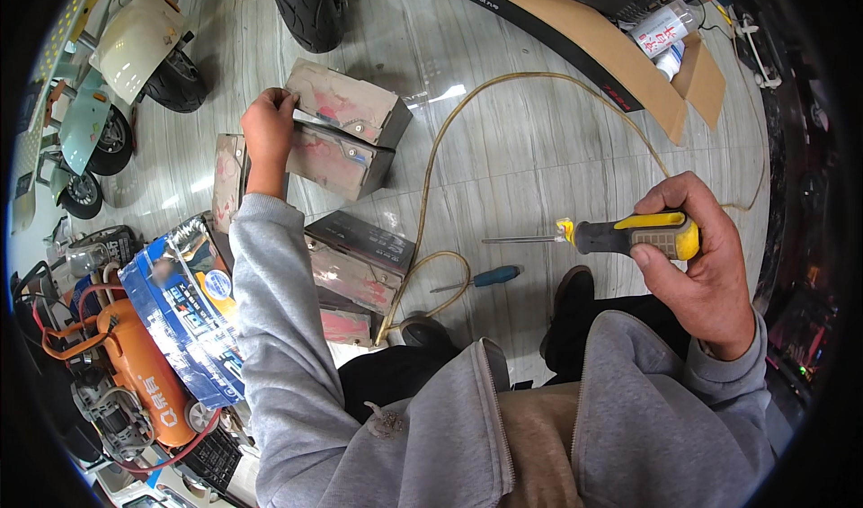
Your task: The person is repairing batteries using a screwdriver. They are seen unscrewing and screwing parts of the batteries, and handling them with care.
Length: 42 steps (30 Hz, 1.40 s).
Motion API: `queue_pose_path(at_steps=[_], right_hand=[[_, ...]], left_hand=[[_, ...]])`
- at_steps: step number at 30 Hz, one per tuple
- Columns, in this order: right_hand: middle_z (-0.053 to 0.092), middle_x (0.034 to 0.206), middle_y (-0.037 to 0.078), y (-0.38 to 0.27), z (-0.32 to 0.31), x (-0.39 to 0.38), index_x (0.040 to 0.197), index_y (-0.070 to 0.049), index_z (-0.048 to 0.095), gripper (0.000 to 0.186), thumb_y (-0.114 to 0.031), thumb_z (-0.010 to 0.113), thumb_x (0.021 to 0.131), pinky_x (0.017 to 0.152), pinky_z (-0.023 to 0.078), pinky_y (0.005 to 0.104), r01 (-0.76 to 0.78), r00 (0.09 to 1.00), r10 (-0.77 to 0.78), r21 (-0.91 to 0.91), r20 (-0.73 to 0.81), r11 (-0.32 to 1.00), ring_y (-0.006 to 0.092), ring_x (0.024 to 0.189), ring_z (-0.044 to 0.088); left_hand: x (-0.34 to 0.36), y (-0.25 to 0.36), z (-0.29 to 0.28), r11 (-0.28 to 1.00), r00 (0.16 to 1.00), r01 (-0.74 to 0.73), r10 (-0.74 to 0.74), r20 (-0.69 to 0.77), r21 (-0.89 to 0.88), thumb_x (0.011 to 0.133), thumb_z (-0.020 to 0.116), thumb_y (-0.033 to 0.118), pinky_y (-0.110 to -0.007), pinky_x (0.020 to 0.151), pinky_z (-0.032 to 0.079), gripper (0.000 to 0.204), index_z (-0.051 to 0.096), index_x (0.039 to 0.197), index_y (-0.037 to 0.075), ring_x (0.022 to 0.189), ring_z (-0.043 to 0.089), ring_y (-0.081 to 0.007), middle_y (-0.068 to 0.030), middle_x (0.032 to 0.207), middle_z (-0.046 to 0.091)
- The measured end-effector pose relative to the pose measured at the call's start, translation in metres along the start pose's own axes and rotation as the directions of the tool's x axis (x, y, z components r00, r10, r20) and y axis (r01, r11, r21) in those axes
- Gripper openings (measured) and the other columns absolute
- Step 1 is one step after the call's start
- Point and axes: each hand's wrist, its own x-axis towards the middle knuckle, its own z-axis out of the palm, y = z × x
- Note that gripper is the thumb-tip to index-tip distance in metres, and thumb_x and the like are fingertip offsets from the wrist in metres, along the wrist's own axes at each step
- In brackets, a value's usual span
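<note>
My left hand [271, 121] grips the left end of the upper of two dusty, pink-stained rectangular batteries [346, 102], stacked at upper centre on the battery below [337, 162]. My right hand [688, 261] holds a yellow-and-black screwdriver [638, 234] level, its metal shaft pointing left. Another dusty battery [226, 171] stands left of my left wrist, partly hidden. More batteries [355, 274] lie nearer my feet. A blue-handled screwdriver [494, 275] rests on the floor beside a yellowish hose [464, 261].
Scooters [135, 40] with black tyres line the upper left. An orange air compressor [153, 373] and a blue printed box [175, 315] are at lower left. An open cardboard box [575, 31] holding bottles [663, 31] lies upper right. My shoes [566, 301] show below.
</note>
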Motion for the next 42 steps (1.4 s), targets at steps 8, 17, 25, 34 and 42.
queue_pose_path(at_steps=[8, 17, 25, 34, 42], right_hand=[[0.057, 0.087, 0.006, -0.001, 0.0, 0.0, 0.097, -0.001, 0.055, 0.026, -0.004, 0.07, 0.076, 0.071, 0.045, 0.0272, 0.011, 1.0, -0.011, -0.013, -0.013, 1.0, 0.0131, 0.078, 0.055], [0.057, 0.087, 0.006, -0.005, 0.001, -0.004, 0.098, -0.001, 0.055, 0.026, -0.003, 0.069, 0.077, 0.071, 0.044, 0.0268, -0.008, 1.0, 0.008, -0.005, -0.011, 1.0, 0.0119, 0.077, 0.053], [0.056, 0.088, 0.005, -0.012, 0.0, -0.008, 0.1, -0.001, 0.053, 0.026, -0.001, 0.068, 0.078, 0.073, 0.043, 0.0255, -0.107, 0.994, 0.106, 0.041, 0.012, 0.993, 0.0101, 0.079, 0.052], [0.055, 0.09, 0.005, -0.012, 0.003, -0.011, 0.102, -0.001, 0.052, 0.027, 0.001, 0.066, 0.079, 0.075, 0.043, 0.0246, -0.115, 0.993, 0.115, -0.001, 0.01, 0.993, 0.0095, 0.082, 0.051], [0.055, 0.092, 0.005, -0.014, 0.005, -0.01, 0.103, -0.001, 0.052, 0.026, 0.002, 0.064, 0.08, 0.077, 0.044, 0.0247, -0.154, 0.988, 0.153, 0.003, 0.008, 0.988, 0.0091, 0.083, 0.051]], left_hand=[[-0.007, -0.008, 0.006, 0.984, 0.999, -0.007, -0.003, -0.054, -0.175, 0.084, 0.073, 0.015, -0.032, 0.075, 0.053, 0.017, 0.074, 0.095, 0.002, 0.078, 0.07, -0.0245, -0.0146, 0.086, 0.072], [-0.011, -0.014, 0.01, 0.966, 0.995, -0.022, -0.005, -0.103, -0.258, 0.085, 0.072, 0.013, -0.032, 0.077, 0.053, 0.016, 0.073, 0.096, 0.002, 0.081, 0.07, -0.0238, -0.0139, 0.091, 0.072], [-0.011, -0.009, 0.01, 0.972, 0.996, -0.007, -0.013, -0.084, -0.234, 0.085, 0.071, 0.013, -0.033, 0.077, 0.054, 0.016, 0.073, 0.098, 0.003, 0.081, 0.069, -0.0253, -0.014, 0.093, 0.07], [-0.015, -0.002, 0.012, 0.96, 0.992, -0.003, -0.033, -0.124, -0.279, 0.08, 0.075, 0.018, -0.037, 0.076, 0.052, 0.025, 0.067, 0.095, 0.0, 0.082, 0.067, -0.0282, -0.0152, 0.089, 0.068], [-0.016, -0.009, 0.018, 0.951, 0.981, -0.115, 0.063, -0.183, -0.287, 0.081, 0.073, 0.014, -0.037, 0.076, 0.052, 0.019, 0.071, 0.097, 0.004, 0.081, 0.065, -0.0291, -0.015, 0.089, 0.066]])
